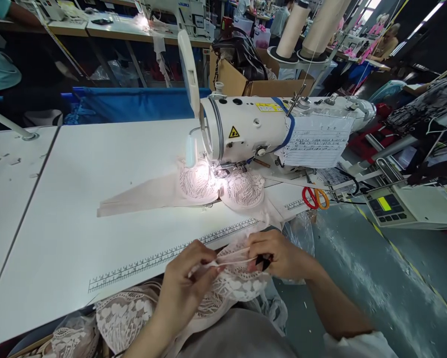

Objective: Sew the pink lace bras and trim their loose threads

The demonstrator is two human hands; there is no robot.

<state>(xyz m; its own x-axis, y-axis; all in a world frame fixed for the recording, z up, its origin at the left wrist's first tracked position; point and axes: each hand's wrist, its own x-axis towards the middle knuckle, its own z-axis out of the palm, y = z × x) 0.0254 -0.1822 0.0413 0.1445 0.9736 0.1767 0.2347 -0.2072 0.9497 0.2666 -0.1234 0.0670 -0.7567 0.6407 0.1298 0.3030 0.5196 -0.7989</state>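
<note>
Over my lap, at the table's front edge, my left hand [189,283] pinches the edge of a pale pink lace bra [241,283] between thumb and fingers. My right hand [277,253] is closed on the same bra a little to the right, with a narrow strip of its edge stretched between both hands. A small black pointed tool [263,261] shows in the right palm; its kind is mostly hidden by the fingers. Another pale pink bra [242,191] lies on the table under the head of the white sewing machine [245,122], its band spread to the left.
A printed ruler [171,254] runs along the white table [70,214]. Red and orange-handled scissors [315,198] lie right of the bra. More lace pieces [122,315] are heaped below the table edge. A control box [405,204] stands right. Other people work behind.
</note>
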